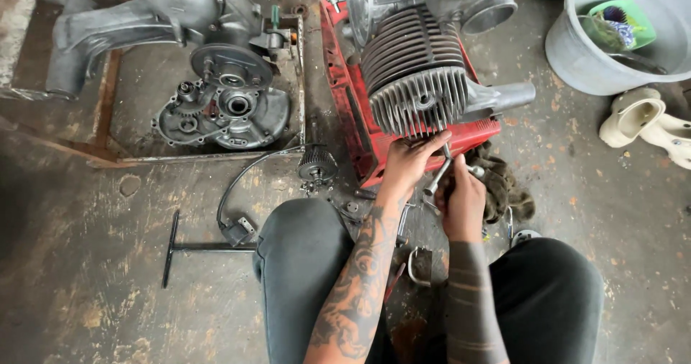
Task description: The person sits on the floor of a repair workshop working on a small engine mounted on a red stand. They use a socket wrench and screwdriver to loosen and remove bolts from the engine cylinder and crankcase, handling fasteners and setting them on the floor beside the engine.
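Head view: a person is sitting on the floor (108,314), knees bent, both tattooed forearms reaching forward
Left hand (409,164): its grip is lying spread, fingertips touching the lower edge of the cylinder head (419,103)
Right hand (461,202): its grip is wrapping tight around the shaft of a wrench (439,175), which is pointing up toward the engine's underside
Engine: a finned grey cylinder (403,47) is lying on a red stand (356,112), just ahead of both hands
Rag (504,184): dark and crumpled, lying beside the right hand, touching the stand's corner
Left of the engine: a casing (219,112) with gears is resting inside a metal frame (108,130)
Floor items: a T-handle tool (180,247) is lying near the left knee; a small gear (317,164) and a black cable (241,184) are sitting between frame and stand
Far right: a grey bucket (576,55) is holding a green tub (619,24); pale clogs (644,123) are lying beside it
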